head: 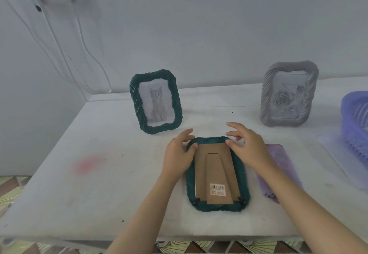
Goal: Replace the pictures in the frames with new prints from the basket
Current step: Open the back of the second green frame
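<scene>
A dark green frame (244, 178) lies face down on the white table (99, 184), its brown cardboard back (216, 174) with a barcode sticker facing up. My left hand (178, 154) rests at the frame's upper left corner, thumb on the back's edge. At the upper right corner my right hand (249, 146) has its thumb touching the back and its fingers spread above the rim. A second green frame (156, 101) with a cat picture stands behind. At the back right a grey frame (288, 94) with a rose picture stands upright. The blue basket (354, 122) sits at the right edge.
A purple cloth (282, 166) lies just right of the face-down frame, partly under my right forearm. White cables (59, 50) hang down the wall at the left. A pink stain (89, 164) marks the tabletop. A clear sheet (338, 154) lies under the basket.
</scene>
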A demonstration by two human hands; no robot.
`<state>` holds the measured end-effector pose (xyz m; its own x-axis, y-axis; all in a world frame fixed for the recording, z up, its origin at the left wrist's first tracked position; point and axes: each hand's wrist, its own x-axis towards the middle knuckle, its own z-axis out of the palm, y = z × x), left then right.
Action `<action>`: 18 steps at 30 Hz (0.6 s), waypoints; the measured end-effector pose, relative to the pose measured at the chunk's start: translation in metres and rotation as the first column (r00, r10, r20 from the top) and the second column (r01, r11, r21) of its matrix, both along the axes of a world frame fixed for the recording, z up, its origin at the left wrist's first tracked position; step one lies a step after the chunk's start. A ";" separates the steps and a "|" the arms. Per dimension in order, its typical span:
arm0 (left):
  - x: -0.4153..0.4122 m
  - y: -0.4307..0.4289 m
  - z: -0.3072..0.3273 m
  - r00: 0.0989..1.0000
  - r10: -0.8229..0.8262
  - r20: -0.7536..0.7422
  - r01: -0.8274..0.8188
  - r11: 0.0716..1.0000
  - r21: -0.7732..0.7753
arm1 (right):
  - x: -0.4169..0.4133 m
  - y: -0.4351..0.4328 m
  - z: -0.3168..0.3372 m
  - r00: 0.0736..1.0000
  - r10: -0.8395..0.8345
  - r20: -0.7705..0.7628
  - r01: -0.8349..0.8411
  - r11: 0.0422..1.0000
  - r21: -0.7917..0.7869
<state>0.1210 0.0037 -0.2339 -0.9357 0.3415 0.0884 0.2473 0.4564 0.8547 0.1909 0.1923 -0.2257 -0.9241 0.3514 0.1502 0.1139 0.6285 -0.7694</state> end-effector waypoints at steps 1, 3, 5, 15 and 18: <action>0.001 0.000 0.000 1.000 -0.024 -0.008 0.024 1.000 -0.012 | 0.001 -0.001 0.000 1.000 0.000 -0.002 0.000 1.000 0.004; 0.005 -0.004 0.000 0.988 -0.151 -0.010 0.150 0.985 -0.084 | 0.007 -0.004 -0.002 0.999 0.038 0.018 -0.039 0.998 0.039; 0.010 -0.011 0.000 0.960 -0.279 0.011 0.276 0.943 -0.188 | 0.017 -0.006 -0.003 0.992 0.108 0.062 -0.114 0.988 0.106; 0.013 -0.026 -0.002 0.913 -0.403 -0.058 0.347 0.844 -0.408 | 0.034 -0.003 -0.009 0.971 0.184 0.152 -0.216 0.947 0.235; 0.017 -0.030 -0.006 0.925 -0.357 -0.130 0.270 0.859 -0.435 | 0.036 -0.003 -0.011 0.980 0.151 0.127 -0.180 0.950 0.256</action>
<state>0.1377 -0.0261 -0.2399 -0.7499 0.6595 0.0519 0.5800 0.6178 0.5309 0.2272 0.1892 -0.2362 -0.9813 0.1527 0.1170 0.0613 0.8249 -0.5620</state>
